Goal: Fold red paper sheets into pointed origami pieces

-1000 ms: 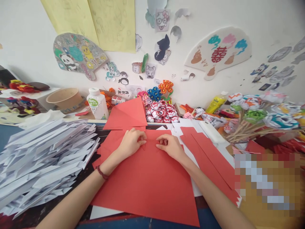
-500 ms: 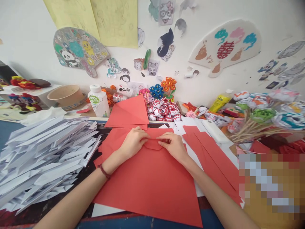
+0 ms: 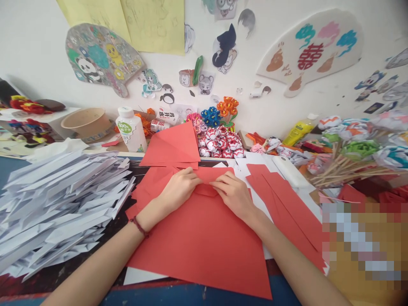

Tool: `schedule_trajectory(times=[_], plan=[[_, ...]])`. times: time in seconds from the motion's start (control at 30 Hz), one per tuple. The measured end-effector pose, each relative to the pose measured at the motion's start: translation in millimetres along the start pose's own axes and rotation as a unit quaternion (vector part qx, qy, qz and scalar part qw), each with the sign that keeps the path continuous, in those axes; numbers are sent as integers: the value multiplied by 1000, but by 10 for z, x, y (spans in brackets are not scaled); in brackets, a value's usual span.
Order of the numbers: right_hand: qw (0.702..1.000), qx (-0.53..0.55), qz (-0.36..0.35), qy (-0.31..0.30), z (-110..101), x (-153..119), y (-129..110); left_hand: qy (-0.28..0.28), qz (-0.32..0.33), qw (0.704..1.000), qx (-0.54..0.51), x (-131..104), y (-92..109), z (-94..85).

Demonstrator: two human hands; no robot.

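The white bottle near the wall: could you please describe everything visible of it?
The bottle stands upright, white cap on. Its pale, plastic-looking body carries a round green mark reading "100". It is behind the white paper strips, between the tan tub and the red sheets; neither the left hand nor the right hand touches it.

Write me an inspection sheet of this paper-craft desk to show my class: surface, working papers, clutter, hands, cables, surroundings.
Surface: dark and blue tabletop, largely covered by paper.
Working papers: large red sheet lies flat; small folded red piece above it, between the hands.
Clutter: heap of white folded strips on the left; long red pieces on the right; white bottle upright behind.
Hands: left and right both pinch the small piece with their fingers.
Cables: nothing seen.
Surroundings: red-and-white flowers piled at the back; two decorated fan shapes on the wall; lower right corner is pixelated, cannot tell.
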State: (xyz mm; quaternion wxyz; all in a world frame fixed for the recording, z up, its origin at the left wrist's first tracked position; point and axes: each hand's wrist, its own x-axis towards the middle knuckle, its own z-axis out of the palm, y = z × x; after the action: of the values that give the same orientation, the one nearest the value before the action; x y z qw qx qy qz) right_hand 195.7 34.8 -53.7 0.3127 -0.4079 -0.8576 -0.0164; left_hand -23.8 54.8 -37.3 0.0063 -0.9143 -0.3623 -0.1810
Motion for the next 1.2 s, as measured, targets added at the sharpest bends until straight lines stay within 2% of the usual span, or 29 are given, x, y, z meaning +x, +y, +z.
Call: schedule_trajectory(times=[0.13, 0.3, 0.47, 0.77, 0.93, 1.2], plan=[[998, -54, -33, -18, -13, 1, -2, 14, 7, 1000, -1, 5, 36, 15], [996, -73, -40, -41, 4, -4, -3, 12, 1, 1000, 1, -5, 11, 38], [995, -72, -29, -55, 26, -35, 9, -8, 28, 999, 26, -2, -31, 4], [985, -137, -74, -77, 26, -31, -23, -53, 103, 991, 70, 15, -21, -45], [977, -166, -94, -95, 16, -26, -38, -68, 111, 988, 82, 9, -1, -54], [979, -150, -94, -105, -4, -28, -58, -73, 124, 987, 79, -5, 5, -18]])
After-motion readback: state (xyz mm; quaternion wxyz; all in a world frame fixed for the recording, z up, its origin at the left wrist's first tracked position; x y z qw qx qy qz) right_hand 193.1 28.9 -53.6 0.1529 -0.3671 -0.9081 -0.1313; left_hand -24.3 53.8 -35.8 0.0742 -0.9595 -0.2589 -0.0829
